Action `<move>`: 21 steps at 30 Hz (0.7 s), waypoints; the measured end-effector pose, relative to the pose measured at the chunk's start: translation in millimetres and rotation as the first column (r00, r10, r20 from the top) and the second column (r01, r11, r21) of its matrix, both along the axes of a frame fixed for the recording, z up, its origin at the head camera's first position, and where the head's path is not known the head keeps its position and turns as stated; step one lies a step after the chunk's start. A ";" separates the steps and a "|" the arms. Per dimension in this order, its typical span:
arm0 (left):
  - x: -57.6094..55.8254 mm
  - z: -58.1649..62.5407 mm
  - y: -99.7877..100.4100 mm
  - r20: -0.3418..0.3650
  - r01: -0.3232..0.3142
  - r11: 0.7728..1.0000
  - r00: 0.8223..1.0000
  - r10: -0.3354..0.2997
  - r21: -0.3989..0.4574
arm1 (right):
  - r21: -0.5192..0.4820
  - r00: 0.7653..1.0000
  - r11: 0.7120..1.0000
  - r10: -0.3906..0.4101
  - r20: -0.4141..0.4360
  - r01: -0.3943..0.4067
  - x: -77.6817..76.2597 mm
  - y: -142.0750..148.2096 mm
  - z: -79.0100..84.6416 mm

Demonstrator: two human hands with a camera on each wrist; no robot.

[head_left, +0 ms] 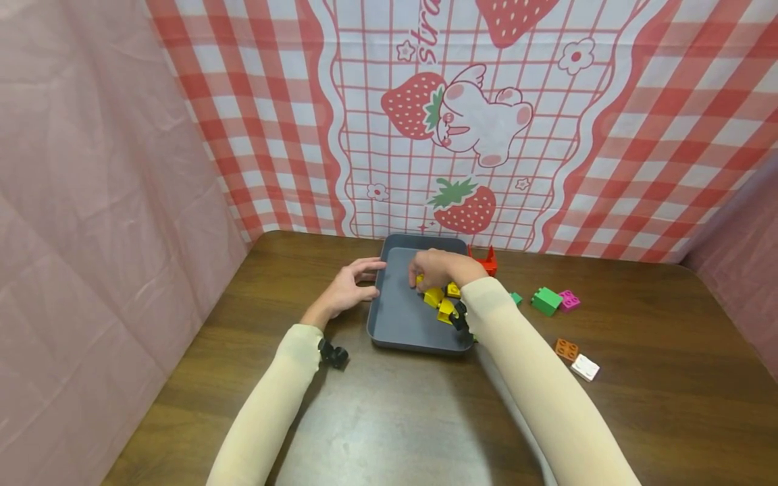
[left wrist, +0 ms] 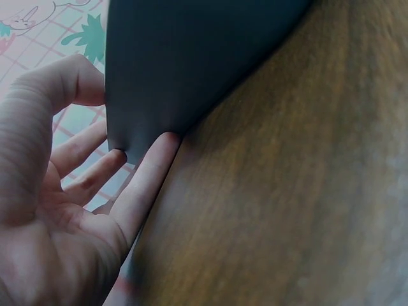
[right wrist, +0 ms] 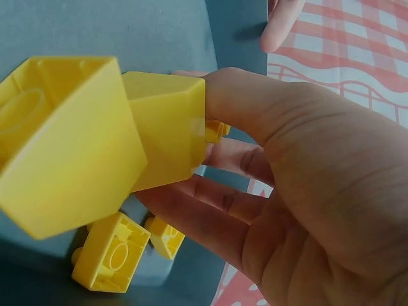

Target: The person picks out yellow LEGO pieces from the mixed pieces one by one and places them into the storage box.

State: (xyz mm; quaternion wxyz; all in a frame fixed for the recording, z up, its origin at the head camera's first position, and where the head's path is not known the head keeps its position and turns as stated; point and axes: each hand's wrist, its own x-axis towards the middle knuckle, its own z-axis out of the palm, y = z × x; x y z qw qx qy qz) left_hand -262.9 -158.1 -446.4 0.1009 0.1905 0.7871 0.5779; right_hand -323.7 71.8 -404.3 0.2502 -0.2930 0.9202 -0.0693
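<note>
Yellow bricks (head_left: 440, 302) are lying inside the grey tray (head_left: 401, 324) near the table's far edge; your right hand (head_left: 439, 268) is pinching one, while your left hand (head_left: 349, 287), fingers relaxed, is bracing the tray's left rim to steady it.

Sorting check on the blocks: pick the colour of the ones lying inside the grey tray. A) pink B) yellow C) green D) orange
B: the head view shows only yellow blocks inside the grey tray, under the right hand, while the green block, the pink block and the orange block lie outside it on the table.
</note>
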 end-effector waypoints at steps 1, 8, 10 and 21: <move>-0.5 -0.5 -0.1 0.001 0.000 1.000 1.000 0.000 -0.001 | 0.000 1.000 1.000 -0.002 0.000 0.002 -0.1 -0.1 -0.1; -15.7 -23.1 -2.4 0.011 -0.014 1.000 1.000 0.014 -0.003 | 0.005 1.000 1.000 0.003 -0.007 -0.003 1.5 0.6 3.4; -19.2 -28.9 -2.5 0.011 -0.021 1.000 1.000 0.021 0.001 | 0.013 1.000 1.000 0.008 -0.009 -0.008 2.1 0.9 5.4; -22.3 -34.2 -4.1 -0.006 -0.036 0.999 0.999 0.036 0.007 | 0.012 1.000 1.000 -0.004 -0.015 0.004 1.1 4.7 15.4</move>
